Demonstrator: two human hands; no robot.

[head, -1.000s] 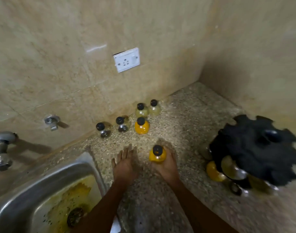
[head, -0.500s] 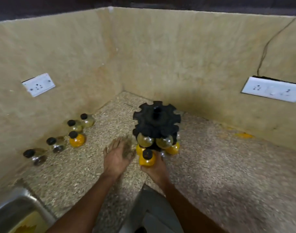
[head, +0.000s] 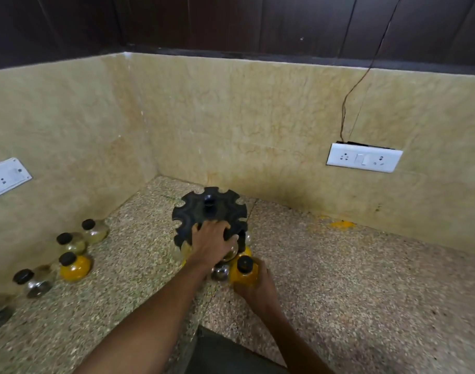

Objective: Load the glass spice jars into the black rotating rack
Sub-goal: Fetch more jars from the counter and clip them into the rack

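Note:
The black rotating rack [head: 204,211] stands on the speckled counter in the corner, with a few jars hanging in its lower slots. My left hand [head: 212,242] rests on the rack's front edge, fingers curled over it. My right hand [head: 258,288] grips a yellow spice jar [head: 244,273] with a black lid, held low at the rack's front right, close to the lower tier. A silvery jar [head: 220,273] sits in the rack just left of it. Several more glass jars stand along the left wall, among them a yellow one [head: 75,267] and a clear one [head: 94,230].
Beige stone walls close the corner behind and to the left. A white socket plate [head: 364,157] with a hanging wire is on the back wall, another socket plate [head: 5,177] on the left wall. A yellow stain [head: 341,224] marks the counter's back edge.
The view has swung right from the sink to the corner. My right hand carried the yellow jar to the rack's front. My left hand lifted off the counter onto the rack.

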